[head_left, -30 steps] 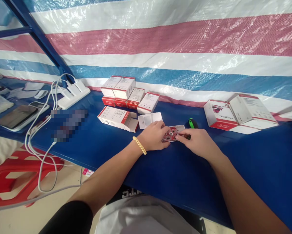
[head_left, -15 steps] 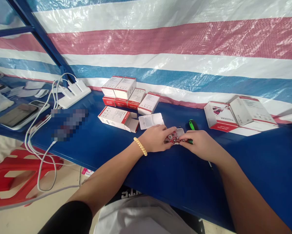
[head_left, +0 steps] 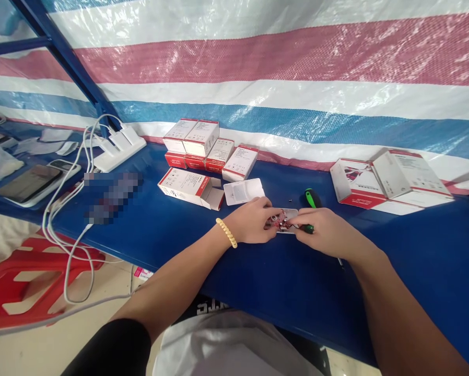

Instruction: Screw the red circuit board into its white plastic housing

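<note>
My left hand [head_left: 255, 220] grips a small red circuit board [head_left: 280, 220] by its left side, fingers closed on it. The board sits at a pale, shallow plastic casing [head_left: 292, 213]. My right hand [head_left: 324, 231] has its thumb and index finger pinched together at the board's right side, by a dark wire; what they hold is mostly covered. Between that thumb and finger shows a dark green piece [head_left: 308, 228], its kind unclear. Just behind the right hand lies a screwdriver with a black-and-green handle [head_left: 312, 198]. A thin metal tip [head_left: 341, 263] shows below the hand.
A white plastic cover [head_left: 244, 191] lies behind my left hand, beside an opened carton [head_left: 185, 184]. Several red-and-white boxes [head_left: 201, 138] are stacked behind it. More open cartons [head_left: 391, 183] stand right. A power strip [head_left: 120, 151] with white cables is left. A tiny dark part [head_left: 290, 200] lies near the board.
The casing with the circuit board now lies flatter and shows more below the board. My right fingertips remain at its right side. The view has shifted slightly.
</note>
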Action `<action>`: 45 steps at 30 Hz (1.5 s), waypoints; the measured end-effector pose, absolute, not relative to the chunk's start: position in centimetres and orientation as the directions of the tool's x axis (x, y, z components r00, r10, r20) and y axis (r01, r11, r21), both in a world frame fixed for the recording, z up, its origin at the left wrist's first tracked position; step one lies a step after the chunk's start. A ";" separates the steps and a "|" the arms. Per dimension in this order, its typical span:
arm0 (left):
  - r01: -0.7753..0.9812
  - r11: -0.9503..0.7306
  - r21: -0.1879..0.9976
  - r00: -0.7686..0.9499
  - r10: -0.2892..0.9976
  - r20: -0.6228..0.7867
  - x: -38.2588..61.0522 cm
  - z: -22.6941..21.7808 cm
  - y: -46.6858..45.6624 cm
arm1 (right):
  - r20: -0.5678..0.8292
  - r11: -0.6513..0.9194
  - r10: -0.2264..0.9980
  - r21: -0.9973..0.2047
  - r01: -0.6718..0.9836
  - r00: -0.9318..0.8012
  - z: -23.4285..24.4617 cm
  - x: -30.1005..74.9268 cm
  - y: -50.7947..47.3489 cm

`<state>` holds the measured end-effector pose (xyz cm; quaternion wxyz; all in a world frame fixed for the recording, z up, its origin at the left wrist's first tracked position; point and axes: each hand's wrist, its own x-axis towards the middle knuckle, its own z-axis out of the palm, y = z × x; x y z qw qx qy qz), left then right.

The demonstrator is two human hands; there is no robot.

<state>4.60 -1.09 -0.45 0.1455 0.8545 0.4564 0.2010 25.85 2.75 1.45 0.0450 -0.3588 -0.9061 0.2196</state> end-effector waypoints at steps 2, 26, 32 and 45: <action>0.699 -0.538 0.471 0.509 0.837 0.200 4.6 -0.5 -1.0 | -0.088 0.656 0.656 -0.425 0.624 -0.750 1.7 26.0 2.6; 0.702 -0.477 0.529 0.589 0.806 -0.056 4.6 0.1 -0.7 | -0.076 0.623 0.644 -0.525 0.579 -0.762 1.8 26.0 2.4; 0.674 -0.601 0.430 0.653 0.757 0.035 4.4 -0.6 -0.7 | -0.133 0.587 0.668 -0.510 0.629 -0.732 2.2 25.8 2.2; 0.650 -0.658 0.381 0.674 0.730 0.112 4.5 -1.0 -0.4 | -0.147 0.587 0.670 -0.495 0.641 -0.728 2.2 26.3 2.4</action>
